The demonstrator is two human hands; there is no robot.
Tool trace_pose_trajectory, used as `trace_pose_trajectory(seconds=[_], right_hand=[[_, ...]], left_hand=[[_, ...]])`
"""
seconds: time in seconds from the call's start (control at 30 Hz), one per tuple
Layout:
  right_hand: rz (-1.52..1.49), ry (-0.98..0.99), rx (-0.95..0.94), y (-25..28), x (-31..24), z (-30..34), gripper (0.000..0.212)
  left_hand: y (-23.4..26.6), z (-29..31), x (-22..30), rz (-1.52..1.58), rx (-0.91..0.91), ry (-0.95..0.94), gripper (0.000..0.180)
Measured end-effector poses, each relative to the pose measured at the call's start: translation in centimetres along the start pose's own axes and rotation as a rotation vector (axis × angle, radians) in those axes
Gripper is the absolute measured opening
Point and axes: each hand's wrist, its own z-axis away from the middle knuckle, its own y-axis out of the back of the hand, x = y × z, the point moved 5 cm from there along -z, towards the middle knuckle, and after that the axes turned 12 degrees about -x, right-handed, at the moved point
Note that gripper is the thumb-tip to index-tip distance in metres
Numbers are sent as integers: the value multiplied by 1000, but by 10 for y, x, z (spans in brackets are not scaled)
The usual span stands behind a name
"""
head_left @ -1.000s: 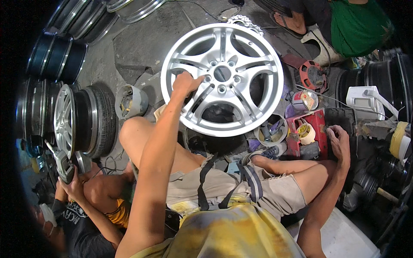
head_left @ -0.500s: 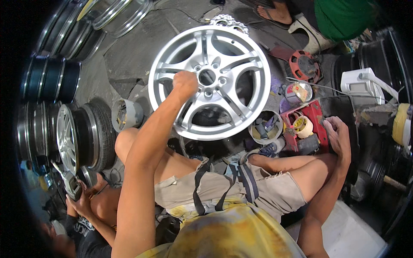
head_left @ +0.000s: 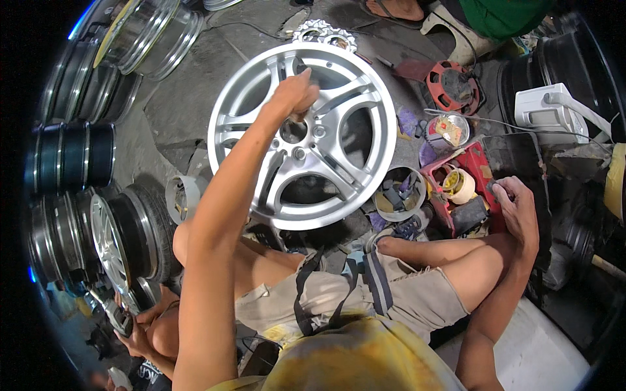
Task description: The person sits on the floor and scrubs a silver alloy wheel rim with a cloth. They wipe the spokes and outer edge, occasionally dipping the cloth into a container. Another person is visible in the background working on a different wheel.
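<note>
A silver alloy wheel rim (head_left: 313,208) lies face up in front of me, its spokes around an open centre hole. My left hand (head_left: 297,94) reaches over it, curled against the upper spokes just beyond the centre hole. Motion smears its fingers, and whatever is under them is hidden. My right hand (head_left: 518,205) rests by my right knee at the edge of a red box (head_left: 479,163). Its fingers are bent together, with a small dark piece at the tips that I cannot make out.
Pots of scraps (head_left: 399,195) stand by my shoe, and a second bucket (head_left: 184,197) stands left. A red cable reel (head_left: 452,88) and a white appliance (head_left: 548,114) are on the right. Stacked rims (head_left: 72,159) line the left, where another person's hands (head_left: 134,335) hold a tool.
My left hand has moved from left of the centre hole up to the far spokes. The whole view has shifted a little. My right hand stays by the red box.
</note>
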Motion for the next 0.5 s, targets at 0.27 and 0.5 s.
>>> trace_pose_trajectory(seconds=[0.27, 0.5], right_hand=[[-35, -96, 23, 6, 5, 7, 22], [-59, -57, -28, 0, 0, -4, 19]], left_hand=[[-50, -96, 29, 1047, -152, 362, 33], [-101, -145, -44, 576, -217, 311, 44]])
